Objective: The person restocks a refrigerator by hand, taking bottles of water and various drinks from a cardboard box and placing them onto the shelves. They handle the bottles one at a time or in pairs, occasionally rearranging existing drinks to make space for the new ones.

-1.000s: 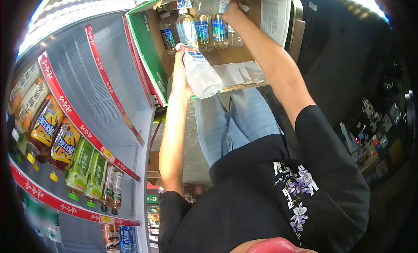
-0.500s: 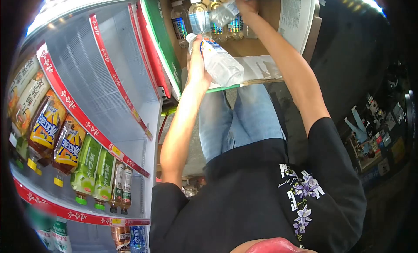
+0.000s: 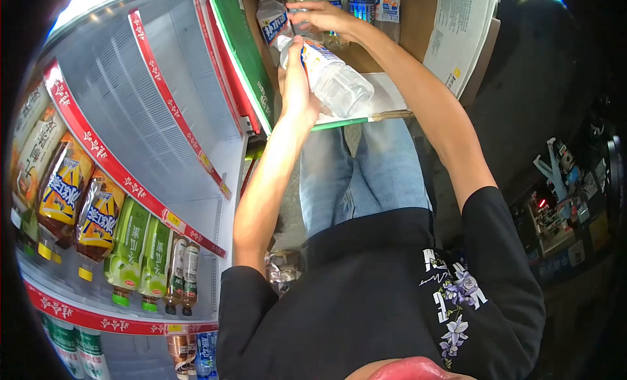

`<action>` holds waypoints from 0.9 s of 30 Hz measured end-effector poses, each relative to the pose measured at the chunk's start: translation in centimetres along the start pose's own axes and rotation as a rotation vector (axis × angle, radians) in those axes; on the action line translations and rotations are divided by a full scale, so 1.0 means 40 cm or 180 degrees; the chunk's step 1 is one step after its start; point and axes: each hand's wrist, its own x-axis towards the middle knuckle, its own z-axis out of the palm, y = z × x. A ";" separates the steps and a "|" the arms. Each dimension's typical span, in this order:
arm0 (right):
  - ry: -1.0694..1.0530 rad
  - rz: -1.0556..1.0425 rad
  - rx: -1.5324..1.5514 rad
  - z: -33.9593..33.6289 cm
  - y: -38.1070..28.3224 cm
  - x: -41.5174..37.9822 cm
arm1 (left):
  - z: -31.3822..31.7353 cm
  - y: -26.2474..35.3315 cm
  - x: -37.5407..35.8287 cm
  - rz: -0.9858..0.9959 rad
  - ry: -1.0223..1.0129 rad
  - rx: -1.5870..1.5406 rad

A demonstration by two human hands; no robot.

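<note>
1. While the left hand [image 3: 295, 86] was clamped around a clear water bottle [image 3: 333, 79], it held the bottle tilted over the cardboard box's [image 3: 418, 27] near edge.
2. Fingers loosely curled and holding nothing, the right hand [image 3: 324, 17] touched that bottle's cap end, beside the bottles [image 3: 366, 4] standing at the box's far edge.

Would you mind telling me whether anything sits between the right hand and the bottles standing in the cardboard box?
Nothing visible does: the right hand already rests on the capped clear plastic bottles in the brown cardboard box. The left hand holds another clear water bottle just beside it.
</note>
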 end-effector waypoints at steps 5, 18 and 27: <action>-0.0337 0.0334 -0.0475 0.005 -0.001 -0.066 | 0.028 0.001 -0.021 0.0226 0.0031 -0.0112; -0.0311 0.0297 -0.0177 -0.068 -0.003 -0.112 | 0.065 -0.048 -0.031 0.1177 0.0438 0.1255; 0.0248 -0.0575 -0.1606 -0.112 0.082 -0.027 | 0.079 -0.062 -0.048 0.2019 -0.0697 0.2976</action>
